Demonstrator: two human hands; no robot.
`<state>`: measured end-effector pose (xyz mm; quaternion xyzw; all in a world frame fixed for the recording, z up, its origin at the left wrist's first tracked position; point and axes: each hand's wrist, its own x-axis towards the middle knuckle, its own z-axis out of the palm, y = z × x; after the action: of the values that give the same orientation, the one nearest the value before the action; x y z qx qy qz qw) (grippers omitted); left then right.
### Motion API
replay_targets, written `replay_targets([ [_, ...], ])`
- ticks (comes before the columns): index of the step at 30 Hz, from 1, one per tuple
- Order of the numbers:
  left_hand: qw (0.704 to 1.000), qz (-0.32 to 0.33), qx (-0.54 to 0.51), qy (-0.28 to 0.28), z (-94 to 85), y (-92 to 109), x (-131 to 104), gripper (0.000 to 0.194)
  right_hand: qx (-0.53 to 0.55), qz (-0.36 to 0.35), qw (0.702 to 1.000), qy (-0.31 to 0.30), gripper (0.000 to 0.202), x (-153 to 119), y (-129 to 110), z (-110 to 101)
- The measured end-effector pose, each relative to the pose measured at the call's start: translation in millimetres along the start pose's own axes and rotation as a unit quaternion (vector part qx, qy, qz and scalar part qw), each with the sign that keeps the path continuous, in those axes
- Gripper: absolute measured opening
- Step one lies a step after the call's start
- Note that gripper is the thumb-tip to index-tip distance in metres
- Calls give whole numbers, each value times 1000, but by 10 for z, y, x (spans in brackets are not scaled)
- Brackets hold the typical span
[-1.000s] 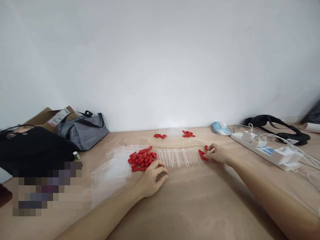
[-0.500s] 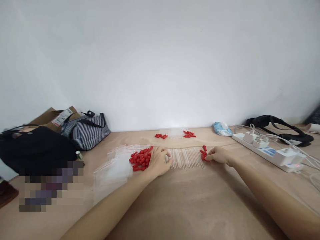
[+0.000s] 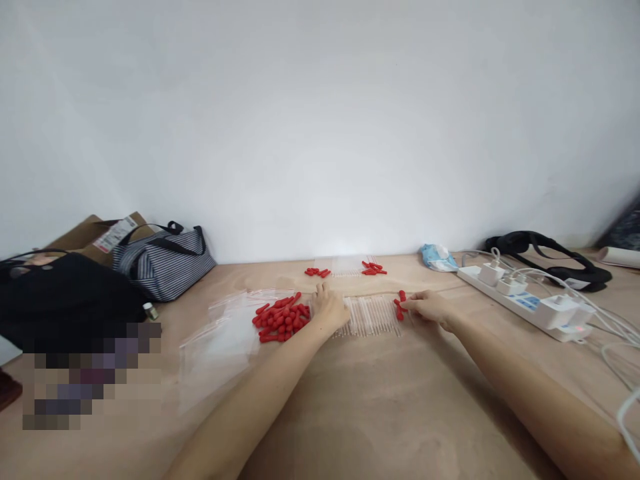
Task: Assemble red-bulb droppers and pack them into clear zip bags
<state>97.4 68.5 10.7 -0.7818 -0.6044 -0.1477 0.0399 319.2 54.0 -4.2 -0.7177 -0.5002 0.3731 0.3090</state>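
Note:
Thin clear tubes (image 3: 373,316) lie side by side in a row on the wooden table. My left hand (image 3: 330,311) is over the left end of the row, its fingers bent and slightly apart, with nothing visible in it. Left of it is a heap of red rubber bulbs (image 3: 280,320). At the right end of the row, my right hand (image 3: 425,308) has its fingertips together at a few red bulbs (image 3: 401,297); whether it grips one is too small to tell. Clear plastic bags (image 3: 220,347) lie under and left of the heap.
Behind, near the wall, two small groups of red bulbs (image 3: 317,272) flank another clear bag (image 3: 345,265). On the right are a blue mask (image 3: 438,257), a white power strip (image 3: 520,301) with cables and a black headset (image 3: 550,260). Striped (image 3: 173,263) and black bags (image 3: 75,300) stand left.
My left hand has moved off the red heap, a little right over the tubes. My right hand stays by the right-hand bulbs, which have shifted slightly. The whole view has shifted slightly.

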Motion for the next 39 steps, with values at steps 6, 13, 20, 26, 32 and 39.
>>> replay_targets([
  [6,1000,8,-11,5,-17,57,26,23,27,-6,1000,11,8,-25,5,50],
  [13,994,84,-62,8,-250,-142,-303,12,66,-32,995,65,11,18,52,46],
  [20,962,200,-186,1,-252,-560,-873,14,128,-225,956,134,21,-116,-58,396],
  [26,942,219,-253,39,-158,-621,-923,22,-44,-483,872,67,18,-607,-110,865],
  [32,943,213,-253,34,-145,-623,-922,22,-144,-527,838,15,15,-749,-114,918],
  [39,943,212,-257,19,-155,-625,-913,22,-127,-533,836,-10,12,-759,-127,901],
])
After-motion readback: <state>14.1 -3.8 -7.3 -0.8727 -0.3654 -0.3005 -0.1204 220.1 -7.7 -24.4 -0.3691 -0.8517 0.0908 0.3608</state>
